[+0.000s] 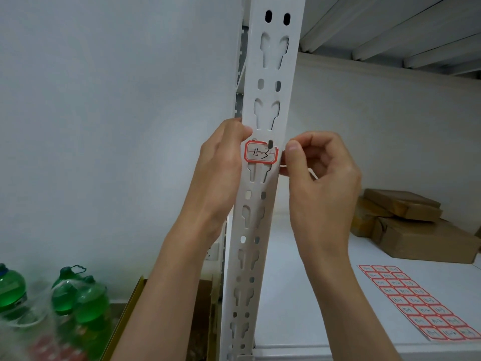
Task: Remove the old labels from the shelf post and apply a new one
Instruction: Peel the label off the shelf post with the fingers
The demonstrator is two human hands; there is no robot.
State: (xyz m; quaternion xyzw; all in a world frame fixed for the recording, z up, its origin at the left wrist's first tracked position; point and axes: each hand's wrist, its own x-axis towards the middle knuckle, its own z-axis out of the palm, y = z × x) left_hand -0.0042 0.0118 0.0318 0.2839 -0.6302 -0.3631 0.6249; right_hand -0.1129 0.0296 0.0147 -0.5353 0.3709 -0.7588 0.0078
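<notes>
A white perforated shelf post (270, 82) runs up the middle of the view. A red-bordered white label (261, 151) with handwritten "15-3" is stuck across its front. My left hand (220, 162) grips the post's left edge, thumb just above the label's left corner. My right hand (320, 165) is beside the post's right edge with fingers curled, thumb and fingertips at the label's right end. Whether it pinches the label's edge or something small is unclear. A sheet of red-bordered labels (416, 300) lies on the shelf at lower right.
The white shelf board (299, 295) extends right of the post, with brown cardboard boxes (416, 227) at its back. Green plastic bottles (78, 298) stand on the floor at lower left beside a cardboard carton edge (125, 316). An upper shelf (390, 29) is overhead.
</notes>
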